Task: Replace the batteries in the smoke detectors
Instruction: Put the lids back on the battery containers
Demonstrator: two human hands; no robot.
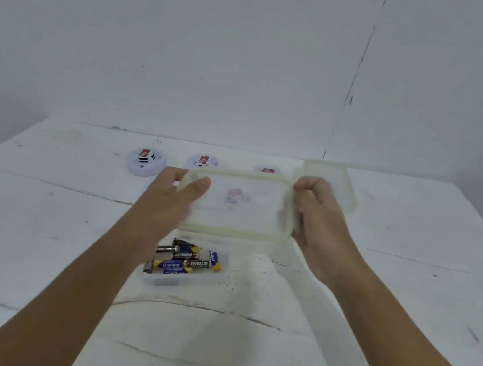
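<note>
Both hands raised above a white table (38,247), holding a clear lid (239,202) with a pale green rim flat between them. Left hand (176,195) on the lid's left edge, thumb laid over the near-left corner, fingers behind it and blurred, so a light hold rather than a firm clench. Right hand (318,221) curled round the lid's right edge, fingertips pinching the rim at the far-right corner. Directly below the lid, near the middle of the table, an open clear container (189,281) with several batteries (189,260) lying in a loose heap, some blue and yellow, one dark and marked EVEREADY. Along the far side of the table, a row of white round smoke detectors: leftmost one (146,163) in plain sight, second one (203,162) just beyond the lid's far edge, third one (267,170) mostly hidden by the lid. Far right, behind the right hand, a second clear container (339,181) with a greenish rim, contents not discernible. Pale wall (221,56) behind the table.
</note>
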